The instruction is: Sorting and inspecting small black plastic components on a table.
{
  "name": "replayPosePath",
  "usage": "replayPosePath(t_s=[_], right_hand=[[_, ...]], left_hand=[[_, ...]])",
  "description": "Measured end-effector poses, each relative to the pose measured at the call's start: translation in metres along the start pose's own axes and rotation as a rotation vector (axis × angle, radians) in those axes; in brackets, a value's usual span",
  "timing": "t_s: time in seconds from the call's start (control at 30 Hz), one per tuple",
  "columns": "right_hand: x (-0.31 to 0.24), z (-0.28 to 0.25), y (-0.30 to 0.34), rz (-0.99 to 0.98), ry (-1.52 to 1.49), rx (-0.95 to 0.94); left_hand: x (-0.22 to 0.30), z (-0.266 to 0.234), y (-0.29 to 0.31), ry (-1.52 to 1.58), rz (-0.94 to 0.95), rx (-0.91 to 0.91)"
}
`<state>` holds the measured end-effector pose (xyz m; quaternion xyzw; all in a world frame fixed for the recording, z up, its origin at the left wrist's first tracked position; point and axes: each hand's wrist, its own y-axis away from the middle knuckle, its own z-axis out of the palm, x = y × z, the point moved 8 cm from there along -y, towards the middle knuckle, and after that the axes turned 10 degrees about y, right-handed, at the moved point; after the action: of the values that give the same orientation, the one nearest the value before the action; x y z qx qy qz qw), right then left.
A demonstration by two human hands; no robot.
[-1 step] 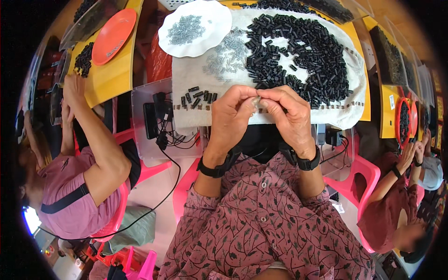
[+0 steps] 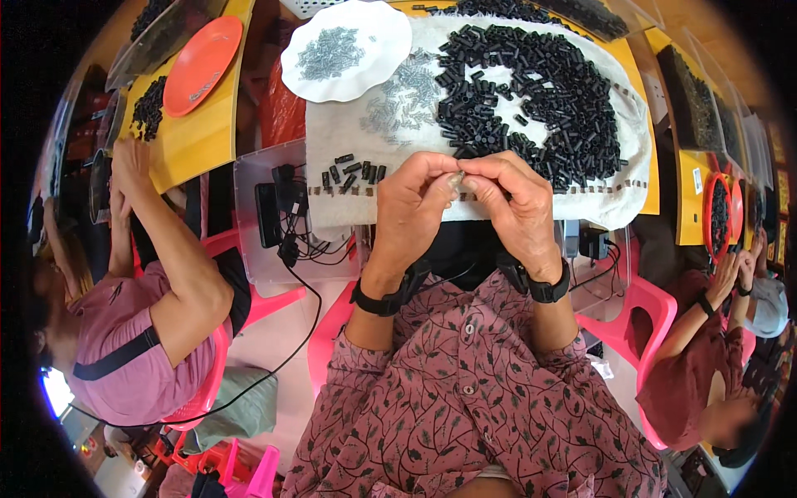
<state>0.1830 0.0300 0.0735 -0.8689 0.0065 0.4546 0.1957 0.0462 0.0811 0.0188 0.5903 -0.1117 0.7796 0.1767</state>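
My left hand [image 2: 413, 192] and my right hand [image 2: 519, 199] meet fingertip to fingertip over the near edge of a white cloth [image 2: 332, 214]. Both are closed in a pinch. Whatever lies between the fingertips is too small and covered to name. Beyond them a big heap of short black tubular pieces [image 2: 573, 108] spreads over the cloth. Left of that heap lie many small clear pieces [image 2: 403, 104]. Nearer my left hand sits a small group of black pieces [image 2: 353, 172]. A white wavy-rimmed plate [image 2: 300, 85] at the far left of the cloth bears more clear pieces.
Below the table's left side is a clear plastic bin [image 2: 249, 224] with black cables. A co-worker's arm [image 2: 178, 241] reaches to a yellow table [image 2: 207, 133] with a red plate [image 2: 187, 79]. Another co-worker sits at the right. Pink chairs [image 2: 639, 315] stand close by.
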Motion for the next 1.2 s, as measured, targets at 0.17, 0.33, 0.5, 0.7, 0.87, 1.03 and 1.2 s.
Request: replayPosePath(t_s=[0.17,0.33,0.5,0.7,0.87,1.03,1.2], right_hand=[[0.009,-0.002,0.004,0.039,0.048,-0.013],[0.007,-0.004,0.008,0.066,0.045,0.035],[-0.003,-0.009,0.005,-0.034,0.091,0.06],[-0.003,-0.007,0.006,-0.04,0.074,0.028],[0.011,-0.012,0.01,0.106,0.082,0.046],[0.012,-0.018,0.009,0.107,0.117,0.108],[0.016,-0.016,0.009,0.105,0.105,0.11]], left_hand=[[-0.001,0.006,0.001,0.065,-0.073,-0.028],[-0.001,0.009,0.001,0.002,-0.059,-0.061],[-0.005,0.008,0.002,0.01,-0.083,-0.043],[-0.007,0.006,0.002,0.067,-0.101,-0.051],[0.004,-0.01,-0.002,-0.403,0.169,0.096],[0.031,0.01,-0.002,-0.781,0.493,0.092],[0.027,0.019,-0.004,-0.853,0.488,0.079]])
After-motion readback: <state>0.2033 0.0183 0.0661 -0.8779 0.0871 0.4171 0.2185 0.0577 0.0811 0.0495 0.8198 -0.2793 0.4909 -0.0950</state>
